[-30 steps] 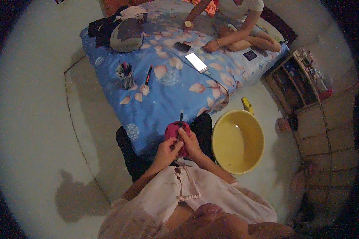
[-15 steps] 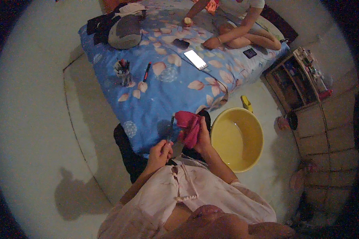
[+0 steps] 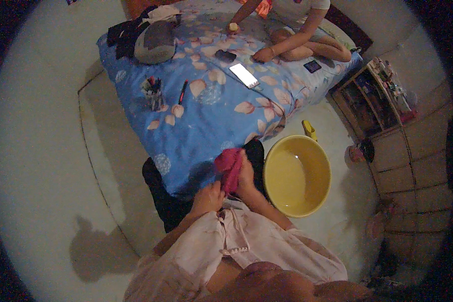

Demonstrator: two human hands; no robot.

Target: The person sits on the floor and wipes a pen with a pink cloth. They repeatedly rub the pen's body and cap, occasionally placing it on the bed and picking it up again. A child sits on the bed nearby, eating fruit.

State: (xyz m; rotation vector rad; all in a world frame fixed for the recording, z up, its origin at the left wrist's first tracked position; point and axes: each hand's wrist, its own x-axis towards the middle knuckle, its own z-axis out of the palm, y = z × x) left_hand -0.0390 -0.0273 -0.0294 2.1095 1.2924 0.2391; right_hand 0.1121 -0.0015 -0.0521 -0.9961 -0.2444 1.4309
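A crumpled magenta cloth (image 3: 228, 162) is gripped in my right hand (image 3: 245, 177), just above my lap at the near edge of the bed. My left hand (image 3: 209, 198) is closed beside the lower end of the cloth, its fingers pinched together against it. The slim pen-like item seen in that hand a moment earlier is now mostly hidden by the cloth and fingers. On the blue floral bedspread (image 3: 186, 136) ahead lie a red and black marker (image 3: 183, 92) and a clear cup of pens or similar sticks (image 3: 154, 94).
A yellow basin (image 3: 298, 176) stands on the floor at my right, with a yellow slipper (image 3: 309, 131) behind it. A lit phone (image 3: 244, 75) and a grey cushion-like item (image 3: 156, 43) lie on the bed. Another person (image 3: 297, 38) sits at its far side. A shelf (image 3: 370, 98) stands right.
My right hand has brought the magenta cloth down and left, over the slim item in my left hand. My left hand has shifted slightly right and down. The view has moved slightly.
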